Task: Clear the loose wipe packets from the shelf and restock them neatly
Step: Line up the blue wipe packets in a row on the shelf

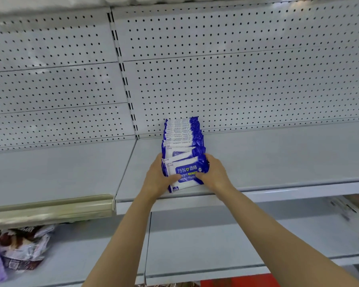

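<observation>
Head view, looking up past two bare forearms toward a white metal shelf point(278, 162). Nearest, lower left: crinkled glossy snack bags point(23, 247) in brown, white and purple on a lower shelf, blurred. Above them, a curved clear plastic price rail point(50, 208) along the front lip of the neighbouring shelf section. At the shelf's front edge, left hand point(157, 179) and right hand point(215, 174) clasping the front wipe packet point(184, 172) from either side, fingers curled round its edges, thumbs pressed on its face: each grip closed on the flat, soft, rectangular pack. Glossy film wrapper, white with deep blue side panels and a blue label reading "75%" and "Alcohol Wipes". Behind it, a row of wipe packets point(183, 137) of the same kind, overlapped like shingles and leaning back, running from the front lip to the rear of the shelf, the last one against the back panel. Smooth, matte, painted shelf surface. Farthest: a pale pegboard back panel point(247, 83) with regular rows of small round holes, split by a slotted vertical upright point(124, 79) with dark rectangular notches.
</observation>
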The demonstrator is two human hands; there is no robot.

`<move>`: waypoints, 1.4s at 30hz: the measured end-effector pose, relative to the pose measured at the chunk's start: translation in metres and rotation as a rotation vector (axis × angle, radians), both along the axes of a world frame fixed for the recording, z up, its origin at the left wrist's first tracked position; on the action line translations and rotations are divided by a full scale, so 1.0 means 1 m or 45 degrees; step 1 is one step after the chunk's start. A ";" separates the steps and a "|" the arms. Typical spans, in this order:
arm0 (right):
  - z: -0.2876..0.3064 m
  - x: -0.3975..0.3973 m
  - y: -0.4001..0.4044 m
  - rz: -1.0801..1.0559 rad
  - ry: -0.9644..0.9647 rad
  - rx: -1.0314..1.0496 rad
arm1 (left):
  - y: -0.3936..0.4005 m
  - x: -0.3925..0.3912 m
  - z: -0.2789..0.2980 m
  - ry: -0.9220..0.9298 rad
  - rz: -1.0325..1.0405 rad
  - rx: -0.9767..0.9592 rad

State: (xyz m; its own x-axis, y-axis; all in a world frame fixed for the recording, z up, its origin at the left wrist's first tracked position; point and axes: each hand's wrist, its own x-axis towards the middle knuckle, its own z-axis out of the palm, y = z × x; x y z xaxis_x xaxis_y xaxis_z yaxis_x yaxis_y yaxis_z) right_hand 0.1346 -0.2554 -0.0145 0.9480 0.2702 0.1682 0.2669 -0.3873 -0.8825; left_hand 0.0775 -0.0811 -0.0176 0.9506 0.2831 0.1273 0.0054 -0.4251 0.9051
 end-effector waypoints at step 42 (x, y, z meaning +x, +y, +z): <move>-0.019 0.048 0.011 0.126 -0.415 -0.054 | 0.028 0.039 -0.002 -0.124 -0.165 0.492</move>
State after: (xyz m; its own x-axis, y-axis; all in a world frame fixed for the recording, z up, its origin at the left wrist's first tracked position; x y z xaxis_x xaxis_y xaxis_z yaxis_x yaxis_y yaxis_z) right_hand 0.1824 -0.2444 -0.0330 0.8149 0.3718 0.4446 0.5705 -0.3797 -0.7282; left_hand 0.1163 -0.0527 -0.0194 0.9534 0.0759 0.2921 -0.1484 -0.7250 0.6726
